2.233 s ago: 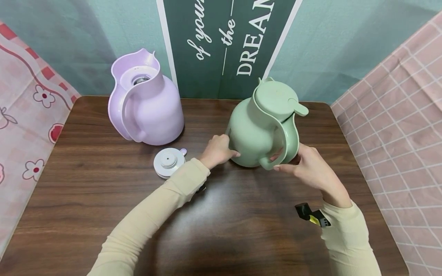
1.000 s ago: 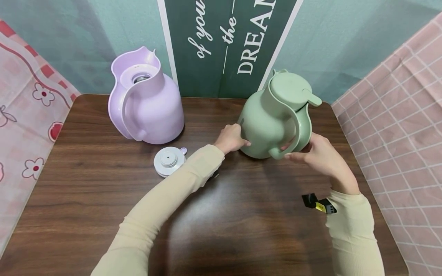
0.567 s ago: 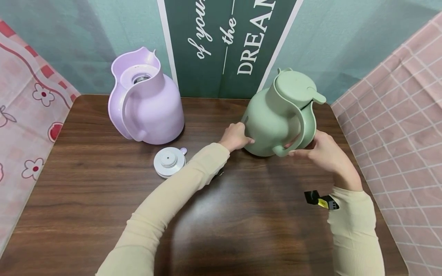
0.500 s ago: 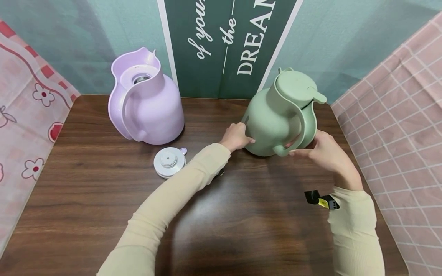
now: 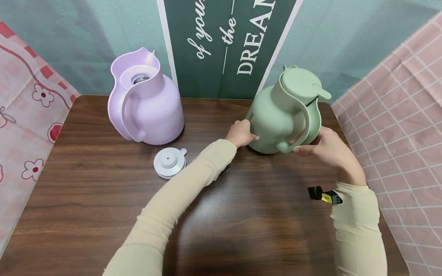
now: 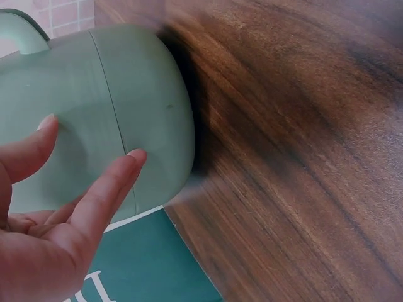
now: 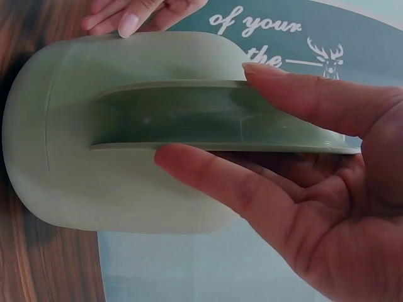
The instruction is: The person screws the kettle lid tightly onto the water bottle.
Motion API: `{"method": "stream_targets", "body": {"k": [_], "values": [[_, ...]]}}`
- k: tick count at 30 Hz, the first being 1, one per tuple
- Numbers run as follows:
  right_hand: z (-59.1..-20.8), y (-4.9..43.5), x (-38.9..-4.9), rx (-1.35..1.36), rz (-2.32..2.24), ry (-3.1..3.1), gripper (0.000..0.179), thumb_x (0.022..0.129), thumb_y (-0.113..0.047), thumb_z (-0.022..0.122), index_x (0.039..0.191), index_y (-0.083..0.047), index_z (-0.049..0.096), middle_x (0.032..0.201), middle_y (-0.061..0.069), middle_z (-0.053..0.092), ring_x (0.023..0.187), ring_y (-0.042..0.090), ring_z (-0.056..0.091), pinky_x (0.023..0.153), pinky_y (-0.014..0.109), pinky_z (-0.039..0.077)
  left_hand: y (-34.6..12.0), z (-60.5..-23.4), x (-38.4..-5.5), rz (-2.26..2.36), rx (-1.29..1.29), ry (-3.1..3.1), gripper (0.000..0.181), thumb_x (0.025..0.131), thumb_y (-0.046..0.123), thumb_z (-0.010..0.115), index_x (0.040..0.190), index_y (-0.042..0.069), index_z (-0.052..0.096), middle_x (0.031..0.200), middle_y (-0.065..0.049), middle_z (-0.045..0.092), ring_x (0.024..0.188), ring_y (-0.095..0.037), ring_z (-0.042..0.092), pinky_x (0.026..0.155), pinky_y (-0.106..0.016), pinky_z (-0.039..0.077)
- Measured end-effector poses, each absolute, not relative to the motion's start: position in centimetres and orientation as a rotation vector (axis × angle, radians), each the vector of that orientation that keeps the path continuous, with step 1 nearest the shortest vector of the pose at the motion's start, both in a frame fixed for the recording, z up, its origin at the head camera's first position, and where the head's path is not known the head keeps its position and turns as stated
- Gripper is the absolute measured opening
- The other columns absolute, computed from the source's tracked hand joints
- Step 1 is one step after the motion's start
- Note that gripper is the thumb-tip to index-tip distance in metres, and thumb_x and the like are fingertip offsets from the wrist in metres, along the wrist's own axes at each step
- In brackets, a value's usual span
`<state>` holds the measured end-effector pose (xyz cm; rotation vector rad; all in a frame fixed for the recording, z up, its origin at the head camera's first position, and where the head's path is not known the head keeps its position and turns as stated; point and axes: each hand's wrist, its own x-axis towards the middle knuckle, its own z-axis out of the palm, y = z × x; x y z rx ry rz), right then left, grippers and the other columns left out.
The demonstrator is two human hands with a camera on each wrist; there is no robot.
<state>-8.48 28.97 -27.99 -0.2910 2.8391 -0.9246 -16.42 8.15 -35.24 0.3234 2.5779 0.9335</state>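
A light green thermos jug (image 5: 271,119) with its lid (image 5: 300,84) on stands upright at the back right, handle facing the near right. My left hand (image 5: 240,133) touches its left side; in the left wrist view the thumb and a straight finger of this hand (image 6: 63,233) lie against the lower body. My right hand (image 5: 328,147) grips the handle low down. In the right wrist view the thumb is on one edge of the handle (image 7: 182,119) and the fingers on the other. Whether the base fully touches the table cannot be told.
A lilac thermos jug (image 5: 162,109) with an uncovered mouth stands at the back left. A round white stopper (image 5: 168,163) with a lilac tab lies before it, close to my left sleeve. A pink tiled sheet (image 5: 407,126) borders the wooden table (image 5: 241,230) on the right.
The green thermos jug has shifted to the right and slightly back, both hands moving along with it. The lilac jug and the white stopper have stayed in place.
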Motion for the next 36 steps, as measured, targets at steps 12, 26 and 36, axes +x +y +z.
{"method": "stream_targets", "body": {"k": [12,26,36], "values": [[-28.1,29.7,-9.0,-0.159,-0.977,2.822,0.024,0.072,-0.011,0.077,0.094,-0.007,0.069,0.076,-0.003,0.067,0.066,0.008,0.06,0.062,0.02,0.044,9.1,-35.4,-17.1,0.97,0.326,2.538,0.031,0.085,0.028,0.064,0.103,0.003,0.06,0.095,-0.01,0.062,0.078,-0.017,0.058,0.066,-0.026,0.045],[-28.1,30.1,-10.1,-0.228,-1.041,2.78,0.024,0.074,-0.005,0.074,0.096,0.001,0.066,0.08,-0.004,0.068,0.067,0.005,0.062,0.061,0.02,0.047,9.7,-35.5,-17.6,1.007,0.305,2.556,0.035,0.087,0.027,0.062,0.112,0.002,0.058,0.107,-0.011,0.061,0.09,-0.018,0.06,0.073,-0.027,0.046],[-28.1,30.5,-10.4,-0.203,-1.04,2.776,0.025,0.074,-0.002,0.073,0.097,0.003,0.066,0.078,-0.005,0.068,0.067,0.004,0.061,0.061,0.019,0.047,9.8,-35.7,-18.0,1.015,0.348,2.516,0.043,0.089,0.027,0.059,0.122,0.0,0.051,0.117,-0.012,0.057,0.1,-0.017,0.057,0.08,-0.027,0.045]]}}
